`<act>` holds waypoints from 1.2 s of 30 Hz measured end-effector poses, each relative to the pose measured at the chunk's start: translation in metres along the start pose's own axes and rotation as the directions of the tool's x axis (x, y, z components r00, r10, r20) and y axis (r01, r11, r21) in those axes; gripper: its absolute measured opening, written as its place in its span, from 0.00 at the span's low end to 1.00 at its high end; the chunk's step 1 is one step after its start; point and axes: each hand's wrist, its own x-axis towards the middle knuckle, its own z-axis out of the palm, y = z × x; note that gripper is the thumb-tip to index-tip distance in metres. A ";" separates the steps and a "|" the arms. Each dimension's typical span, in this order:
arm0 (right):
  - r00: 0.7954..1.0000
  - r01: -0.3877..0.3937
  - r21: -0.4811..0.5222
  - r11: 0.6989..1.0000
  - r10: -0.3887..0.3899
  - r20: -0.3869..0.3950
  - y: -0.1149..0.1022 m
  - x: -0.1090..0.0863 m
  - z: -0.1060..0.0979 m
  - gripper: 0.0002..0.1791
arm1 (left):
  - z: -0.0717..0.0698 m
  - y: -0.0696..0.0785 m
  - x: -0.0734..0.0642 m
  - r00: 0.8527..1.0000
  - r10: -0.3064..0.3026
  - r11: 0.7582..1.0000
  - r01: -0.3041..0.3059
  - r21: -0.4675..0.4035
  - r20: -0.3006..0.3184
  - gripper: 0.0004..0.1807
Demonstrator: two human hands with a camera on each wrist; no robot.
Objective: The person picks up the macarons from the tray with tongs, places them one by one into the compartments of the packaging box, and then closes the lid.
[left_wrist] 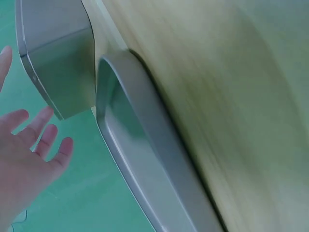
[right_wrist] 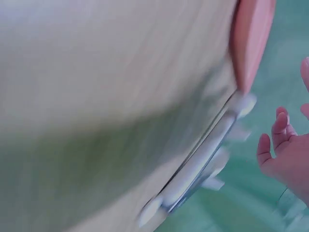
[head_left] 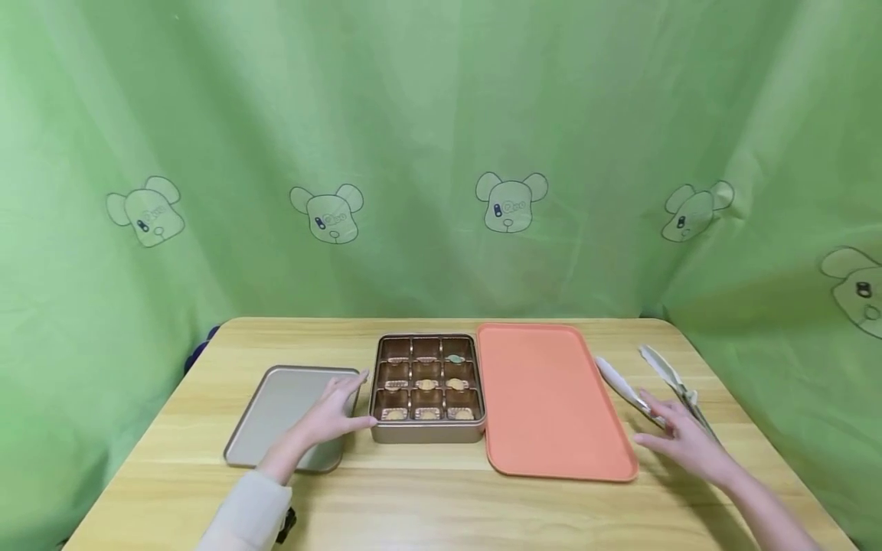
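A bronze metal tin stands mid-table, its brown insert divided into several compartments that hold small wrapped or moulded pieces, one green and others yellowish. My left hand is at its left side, thumb and fingers spread, with the thumb by the front left corner; contact is unclear. Under that hand lies a shallow metal lid, hollow side up. Over the tongs at the right hovers my right hand, fingers loosely extended and holding nothing. The hand covers part of the tongs. In the right wrist view the tongs look blurred.
An orange-pink tray lies flat against the tin's right side, close to the tongs. The wooden table has rounded back corners. A green curtain printed with bear heads hangs behind and at both sides.
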 end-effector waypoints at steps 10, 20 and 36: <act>0.975 0.201 0.172 0.964 -0.214 0.057 -0.068 0.021 0.048 0.43 | -0.019 -0.019 -0.029 0.998 -0.052 0.998 0.053 0.042 -0.031 0.46; 0.938 0.102 0.243 0.965 -0.175 0.300 -0.140 0.056 0.092 0.44 | -0.042 -0.039 -0.052 0.997 -0.021 0.998 0.025 0.052 -0.074 0.50; 0.856 0.102 0.352 0.930 -0.263 0.446 -0.204 0.081 0.149 0.50 | -0.070 -0.073 -0.086 0.981 -0.172 0.977 0.182 0.108 -0.095 0.52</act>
